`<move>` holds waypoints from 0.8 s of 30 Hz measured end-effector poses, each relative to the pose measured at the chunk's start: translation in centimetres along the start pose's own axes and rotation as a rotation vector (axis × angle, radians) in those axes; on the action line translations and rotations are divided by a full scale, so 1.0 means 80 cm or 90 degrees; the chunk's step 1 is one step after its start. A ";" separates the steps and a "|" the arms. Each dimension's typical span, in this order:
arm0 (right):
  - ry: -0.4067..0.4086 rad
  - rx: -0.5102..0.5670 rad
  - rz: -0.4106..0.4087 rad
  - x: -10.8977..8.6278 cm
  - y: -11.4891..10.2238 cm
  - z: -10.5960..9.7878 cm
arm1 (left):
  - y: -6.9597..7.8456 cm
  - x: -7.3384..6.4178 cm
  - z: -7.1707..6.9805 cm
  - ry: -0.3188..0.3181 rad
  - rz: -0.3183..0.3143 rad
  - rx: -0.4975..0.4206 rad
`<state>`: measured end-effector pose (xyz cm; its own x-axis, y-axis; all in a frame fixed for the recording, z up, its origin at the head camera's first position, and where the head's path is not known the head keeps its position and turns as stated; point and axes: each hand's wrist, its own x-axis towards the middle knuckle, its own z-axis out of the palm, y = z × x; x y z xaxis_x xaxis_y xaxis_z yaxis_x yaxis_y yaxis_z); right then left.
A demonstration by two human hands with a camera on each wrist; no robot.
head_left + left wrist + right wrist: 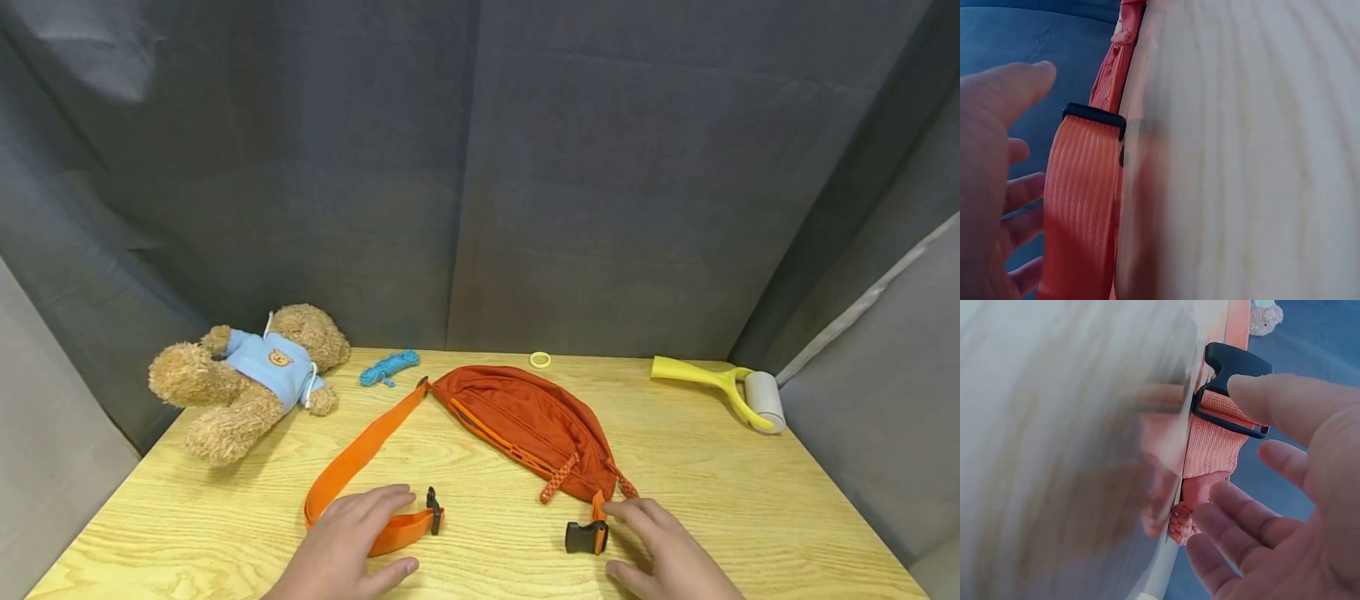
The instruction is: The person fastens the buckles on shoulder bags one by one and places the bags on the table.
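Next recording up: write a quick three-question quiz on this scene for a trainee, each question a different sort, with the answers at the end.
1. True or false: in the head view, the teddy bear lies to the left of the blue cord.

2. Which of these is nearest the right hand?
A) the white roller
B) the right buckle piece
C) the yellow ring

3. Short answer: is the right buckle piece of the waist bag clipped to the left buckle piece?

Key:
1. True.
2. B.
3. No, the two pieces lie apart.
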<state>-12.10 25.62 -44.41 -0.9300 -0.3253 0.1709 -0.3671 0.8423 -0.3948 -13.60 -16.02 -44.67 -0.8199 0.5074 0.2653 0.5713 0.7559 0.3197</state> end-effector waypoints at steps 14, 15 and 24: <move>-0.030 0.019 0.036 0.004 -0.009 0.005 | 0.008 0.013 0.007 -0.100 -0.022 -0.021; -0.033 0.022 0.033 0.004 -0.009 0.006 | 0.010 0.014 0.007 -0.098 -0.021 -0.021; -0.071 0.049 0.052 0.009 -0.013 0.004 | 0.025 0.026 0.017 -0.068 -0.022 -0.023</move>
<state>-12.39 24.36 -44.15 -0.9510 -0.3072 0.0354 -0.2870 0.8339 -0.4714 -14.22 -12.88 -44.68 -0.8371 0.5244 0.1560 0.5425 0.7588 0.3604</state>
